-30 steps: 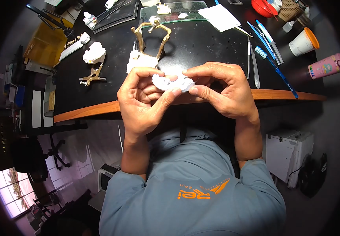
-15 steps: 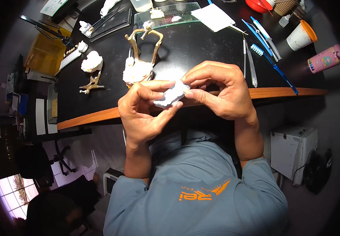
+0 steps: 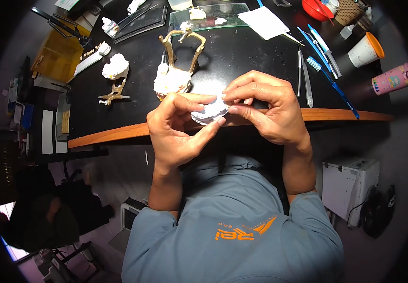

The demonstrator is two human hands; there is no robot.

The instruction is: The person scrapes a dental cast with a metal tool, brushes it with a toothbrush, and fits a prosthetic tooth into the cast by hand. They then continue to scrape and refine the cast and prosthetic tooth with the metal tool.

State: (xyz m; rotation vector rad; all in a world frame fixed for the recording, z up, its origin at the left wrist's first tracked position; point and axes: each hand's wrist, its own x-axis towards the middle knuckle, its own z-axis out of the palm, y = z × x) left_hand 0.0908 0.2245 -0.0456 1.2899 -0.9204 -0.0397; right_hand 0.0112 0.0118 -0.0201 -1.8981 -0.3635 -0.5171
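A white plaster dental cast [image 3: 208, 114] is held up near the table's front edge. My left hand [image 3: 179, 129] grips its left end, thumb below and fingers above. My right hand [image 3: 271, 107] pinches the right end between thumb and fingertips, which partly cover it. Just behind my left hand stands a brass dental articulator frame [image 3: 197, 53] with white plaster [image 3: 172, 81] at its base. Farther left lies another brass articulator part [image 3: 115, 90] bearing a white plaster lump [image 3: 116, 66]. Bright glare hides detail on the cast.
A toothbrush [image 3: 329, 82] and a metal spatula [image 3: 306, 85] lie right of my hands. Beyond them are a paper cup [image 3: 362, 52], a pink can [image 3: 393, 79] and a red bowl [image 3: 315, 10]. A glass slab [image 3: 234, 20] lies at the back. The wooden table edge [image 3: 114, 137] runs below.
Between my fingers the cast has turned, showing a rounder outline. Both hands keep their hold. The whole view has shifted slightly, and a person in dark clothing at lower left has moved.
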